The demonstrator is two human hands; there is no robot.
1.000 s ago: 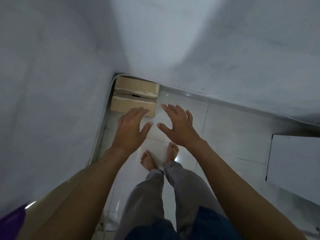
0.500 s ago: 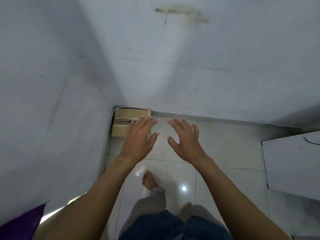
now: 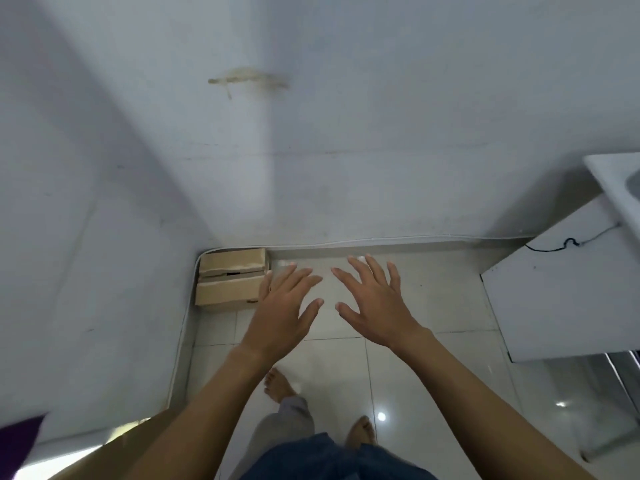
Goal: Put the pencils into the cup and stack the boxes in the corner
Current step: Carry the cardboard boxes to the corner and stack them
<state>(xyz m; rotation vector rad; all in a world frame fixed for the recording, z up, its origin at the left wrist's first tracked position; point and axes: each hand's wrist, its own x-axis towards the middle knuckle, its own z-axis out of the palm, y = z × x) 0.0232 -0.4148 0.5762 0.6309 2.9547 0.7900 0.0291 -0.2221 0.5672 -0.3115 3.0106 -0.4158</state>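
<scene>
- Cardboard boxes (image 3: 230, 284) sit one on top of the other in the corner, on the floor (image 3: 436, 299).
- My left hand (image 3: 282, 315) and right hand (image 3: 375, 304) hang above the floor, fingers spread flat, holding nothing.
- I think the stacking is done.
- No pencils or cup show, so next I should turn and look for them.

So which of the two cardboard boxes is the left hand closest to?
The front box, lower in view; the left hand overlaps its right end. The other box shows above it against the back wall.
</scene>
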